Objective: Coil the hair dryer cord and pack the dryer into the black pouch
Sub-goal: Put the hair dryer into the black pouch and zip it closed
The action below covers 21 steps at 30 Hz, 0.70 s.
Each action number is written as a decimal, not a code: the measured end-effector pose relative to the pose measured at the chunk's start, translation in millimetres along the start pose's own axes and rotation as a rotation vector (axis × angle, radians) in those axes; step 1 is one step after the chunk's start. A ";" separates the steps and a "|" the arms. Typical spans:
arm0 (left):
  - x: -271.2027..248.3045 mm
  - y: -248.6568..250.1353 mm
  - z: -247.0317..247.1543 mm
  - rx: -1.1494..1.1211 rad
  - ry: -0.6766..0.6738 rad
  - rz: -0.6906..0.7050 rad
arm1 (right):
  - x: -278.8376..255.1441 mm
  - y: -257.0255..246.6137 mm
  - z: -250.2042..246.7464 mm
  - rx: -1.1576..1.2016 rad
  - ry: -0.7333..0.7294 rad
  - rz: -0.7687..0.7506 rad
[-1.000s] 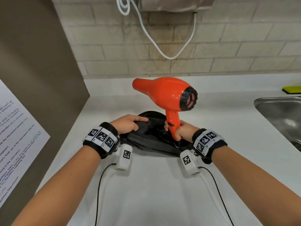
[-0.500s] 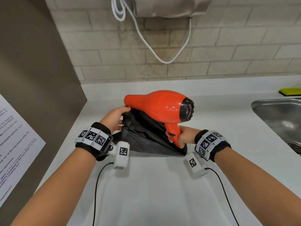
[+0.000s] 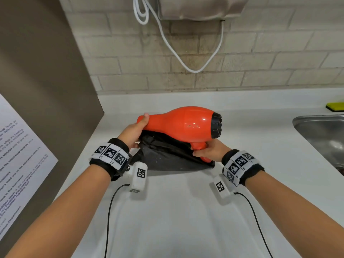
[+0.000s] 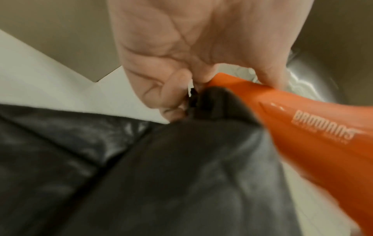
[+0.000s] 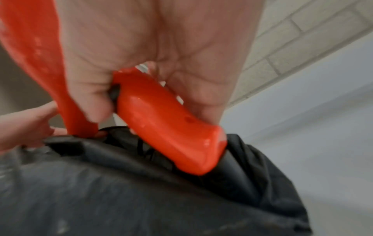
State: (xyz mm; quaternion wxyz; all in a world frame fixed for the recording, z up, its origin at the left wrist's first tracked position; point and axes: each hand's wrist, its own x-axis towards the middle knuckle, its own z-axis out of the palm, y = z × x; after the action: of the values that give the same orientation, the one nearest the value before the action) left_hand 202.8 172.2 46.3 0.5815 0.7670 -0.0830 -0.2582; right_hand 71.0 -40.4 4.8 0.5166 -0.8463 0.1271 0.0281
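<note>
The orange hair dryer lies level above the counter, nozzle to the left and black rear grille to the right. My right hand grips its handle, whose lower end sits in the mouth of the black pouch. My left hand holds the pouch's raised rim with curled fingers, its thumb lying over the nozzle. The pouch hangs from that rim down to the white counter. The cord is not plainly seen.
A steel sink is set into the counter at the right, with a yellow sponge behind it. A white cable loops down the brick wall. A brown panel with a printed sheet closes the left side.
The dryer has come down and tipped from upright to level, its handle going into the pouch. My left hand has lifted the pouch's rim up to the nozzle.
</note>
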 end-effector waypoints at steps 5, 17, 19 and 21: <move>6.7 -3.5 0.5 -0.074 0.144 0.041 | 4.0 -9.1 2.8 -0.031 0.085 0.030; 21.9 -20.3 -3.9 -0.123 0.069 0.112 | 8.1 -13.8 1.3 0.004 0.124 0.121; 19.5 -16.8 -7.7 0.036 0.036 0.143 | 8.1 -12.8 1.8 -0.010 0.121 0.132; 17.4 -11.5 -9.5 0.291 0.034 0.184 | 8.2 -12.6 2.4 -0.014 0.136 0.140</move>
State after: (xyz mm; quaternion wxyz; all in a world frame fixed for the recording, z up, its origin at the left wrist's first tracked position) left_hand 220.4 176.4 32.1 0.4868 0.8365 -0.1797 -0.1759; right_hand 82.2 -34.3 13.1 0.4975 -0.8390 0.2204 0.0075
